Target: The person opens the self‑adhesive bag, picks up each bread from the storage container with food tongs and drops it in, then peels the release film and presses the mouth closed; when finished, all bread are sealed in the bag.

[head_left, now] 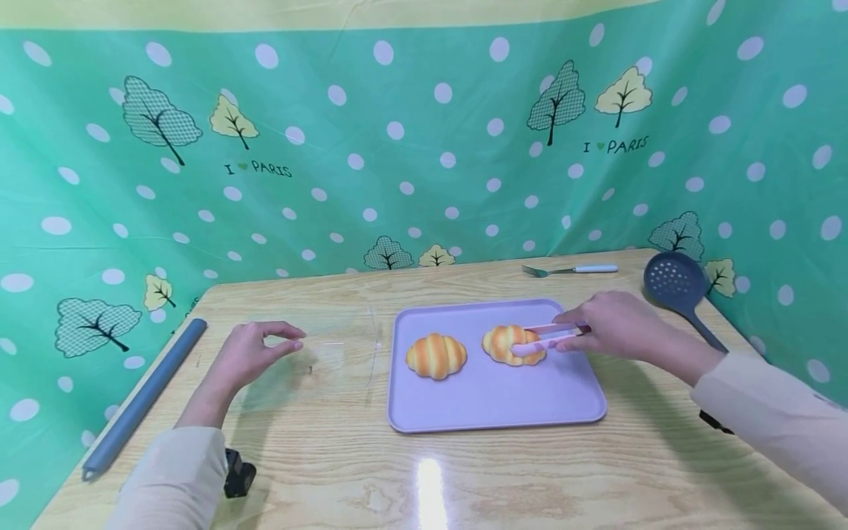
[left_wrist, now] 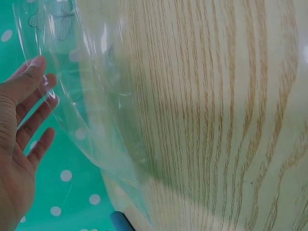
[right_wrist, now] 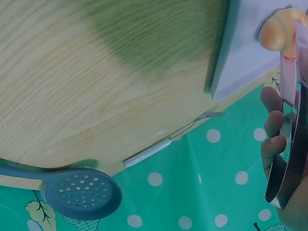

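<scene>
My left hand point(head_left: 248, 357) pinches the edge of a clear plastic bag point(left_wrist: 91, 91) between thumb and fingers, and the bag spreads over the table to the left of a lilac tray point(head_left: 457, 408). With my right hand point(head_left: 616, 324) I grip metal tongs with pink ends point(head_left: 555, 342). Their tips lie around a croissant point(head_left: 498, 343) on the right half of the tray. A second croissant point(head_left: 436, 357) rests on the tray to its left, apart from the tongs. In the right wrist view, fingers point(right_wrist: 275, 122) curl round the tongs.
Along the left table edge lies a long grey-blue rod point(head_left: 149, 401). At the back right is a fork point(head_left: 576, 269) with a pale handle. A dark slotted skimmer point(head_left: 676, 280) lies by the right edge. A green dotted curtain point(head_left: 411, 162) hangs behind the wooden table point(head_left: 331, 464).
</scene>
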The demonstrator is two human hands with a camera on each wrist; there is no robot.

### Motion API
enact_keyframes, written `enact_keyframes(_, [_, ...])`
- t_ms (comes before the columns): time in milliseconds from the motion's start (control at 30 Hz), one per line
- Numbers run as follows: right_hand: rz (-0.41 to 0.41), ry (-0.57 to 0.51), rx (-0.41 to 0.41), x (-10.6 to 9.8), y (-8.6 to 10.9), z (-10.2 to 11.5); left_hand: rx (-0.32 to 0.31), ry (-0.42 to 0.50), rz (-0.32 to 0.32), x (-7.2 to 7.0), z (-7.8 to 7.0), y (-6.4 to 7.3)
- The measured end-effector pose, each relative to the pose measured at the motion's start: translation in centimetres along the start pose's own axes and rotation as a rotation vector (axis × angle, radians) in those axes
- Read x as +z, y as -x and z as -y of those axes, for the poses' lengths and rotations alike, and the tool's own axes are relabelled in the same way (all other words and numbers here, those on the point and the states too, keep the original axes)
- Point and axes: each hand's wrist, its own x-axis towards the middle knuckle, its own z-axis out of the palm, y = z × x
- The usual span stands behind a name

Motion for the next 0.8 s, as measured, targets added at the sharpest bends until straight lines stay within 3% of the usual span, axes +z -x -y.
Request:
enact_keyframes(400, [-0.061,0.025,-0.002,0.5,0.7,0.6,0.006,0.006,-0.003,0.1,0.1,0.0])
enact_keyframes(800, [-0.151,0.043,-0.043,-1.6,-0.8,2.4,0.022,0.001,-0.018,0.0,0.1,0.1])
